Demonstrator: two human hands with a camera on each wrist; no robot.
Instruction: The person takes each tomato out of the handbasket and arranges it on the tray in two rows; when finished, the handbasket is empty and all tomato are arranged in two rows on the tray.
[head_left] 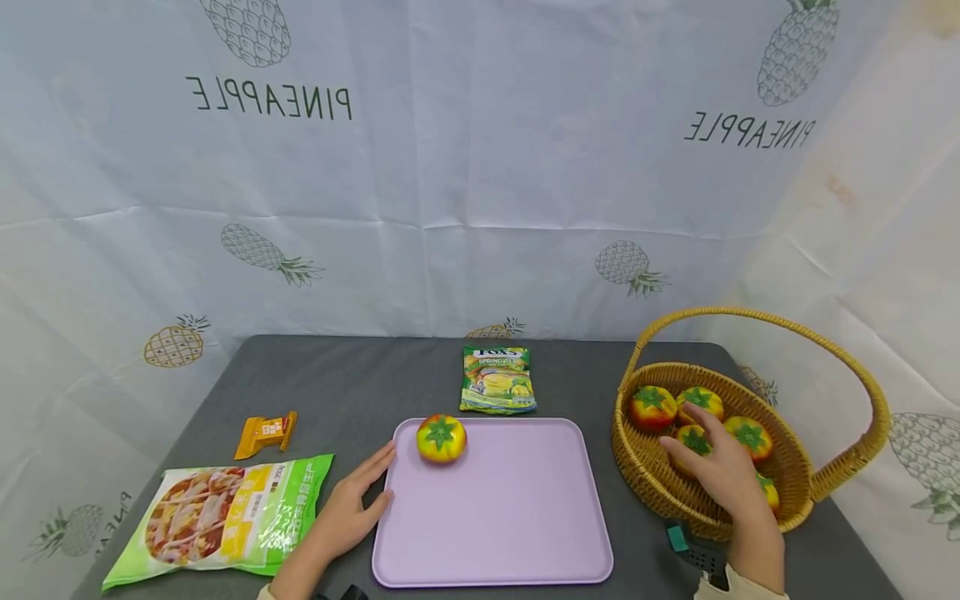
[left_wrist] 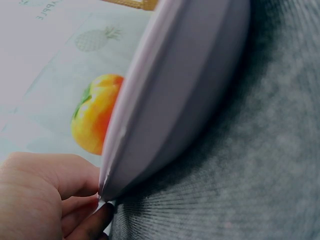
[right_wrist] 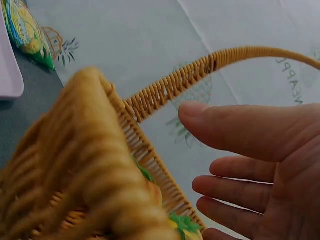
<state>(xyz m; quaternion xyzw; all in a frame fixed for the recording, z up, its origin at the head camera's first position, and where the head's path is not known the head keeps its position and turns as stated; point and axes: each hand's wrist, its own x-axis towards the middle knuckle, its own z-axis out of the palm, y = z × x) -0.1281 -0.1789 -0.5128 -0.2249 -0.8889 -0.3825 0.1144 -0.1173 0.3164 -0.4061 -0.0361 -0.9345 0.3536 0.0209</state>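
My left hand (head_left: pixel 341 515) touches the left rim of a lilac tray (head_left: pixel 498 512), its fingers lying along the edge. In the left wrist view, those fingertips (left_wrist: pixel 82 182) are right at the tray's rim. A round red-and-yellow fruit (head_left: pixel 441 439) with a green leafy top sits in the tray's far left corner. On the right, my right hand (head_left: pixel 726 477) reaches over a wicker basket (head_left: pixel 632 467), thumb and fingers spread apart with nothing between them. Several like fruits (head_left: pixel 652 407) lie in the basket, partly hidden by the hand.
A green Fox's packet (head_left: pixel 498 381) lies behind the tray. At left are a small orange wrapped snack (head_left: pixel 266 434) and a large green-and-yellow food bag (head_left: pixel 217 518). The basket's tall handle (head_left: pixel 847 362) arches up on the right. A pineapple-print cloth (head_left: pixel 480 167) hangs behind the grey table (head_left: pixel 360 375).
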